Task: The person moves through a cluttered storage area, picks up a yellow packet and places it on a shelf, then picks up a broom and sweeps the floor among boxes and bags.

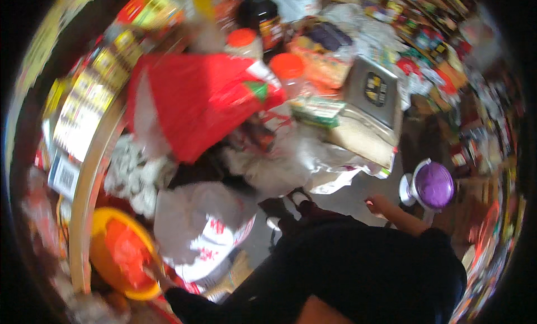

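My left hand (157,273) is at the rim of a yellow plastic tub (97,257), over the red plastic bag (128,244) inside it; blur hides whether its fingers grip anything. My right hand (377,205) hangs above the floor with its fingers curled, and no object shows in it. To its right stands a purple-seated stool (434,185) with a white frame. Ahead lies a large red plastic bag (201,101), beside jars with orange-red lids (287,66). A metal tin with a dark label (371,93) stands farther right.
White sacks with red print (214,248) stand by my legs. A wooden shelf edge (94,164) runs along the left, with yellow boxes (88,93) behind it. Packed shelves (432,39) line the right. Grey floor (361,194) shows between my feet and the stool.
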Demonstrator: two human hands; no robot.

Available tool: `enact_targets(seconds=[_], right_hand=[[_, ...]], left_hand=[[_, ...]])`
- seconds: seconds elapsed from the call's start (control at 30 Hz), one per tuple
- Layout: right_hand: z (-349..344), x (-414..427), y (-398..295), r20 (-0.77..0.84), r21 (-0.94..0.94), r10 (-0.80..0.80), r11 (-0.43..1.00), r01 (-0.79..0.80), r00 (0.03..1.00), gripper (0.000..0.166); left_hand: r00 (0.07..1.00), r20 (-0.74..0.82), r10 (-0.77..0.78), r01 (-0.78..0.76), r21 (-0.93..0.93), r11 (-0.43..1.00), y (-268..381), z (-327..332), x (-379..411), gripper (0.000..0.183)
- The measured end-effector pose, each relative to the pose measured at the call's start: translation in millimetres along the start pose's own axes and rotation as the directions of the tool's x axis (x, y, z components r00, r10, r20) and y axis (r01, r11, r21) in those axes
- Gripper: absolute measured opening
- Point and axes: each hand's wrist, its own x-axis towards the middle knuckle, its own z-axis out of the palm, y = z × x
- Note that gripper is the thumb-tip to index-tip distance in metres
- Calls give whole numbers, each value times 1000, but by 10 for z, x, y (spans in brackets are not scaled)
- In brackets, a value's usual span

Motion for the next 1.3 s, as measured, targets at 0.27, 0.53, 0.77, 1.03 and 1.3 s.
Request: enact_targets(seconds=[0.27,0.53,0.77,1.03,1.3], right_hand=[[113,389,424,33,-49,-100,994,102,994,22],[146,1441,553,241,-380,-601,664,644,762,22],[130,1909,120,480,-432,-557,521,736,677,59],[301,1605,-855,516,-281,-545,621,732,661,37],[827,1232,-798,655,-302,-525,478,825,544,26]], left_hand=[[994,-96,44,13,523,852,291,-372,-516,64],[943,-196,269,-223,230,947,975,-460,-2884,49],[984,-175,-32,100,397,912,667,-361,-5205,48],[915,-194,-354,398,277,875,594,-534,-5964,54],[934,-139,-328,314,-117,942,617,-865,-5857,57]])
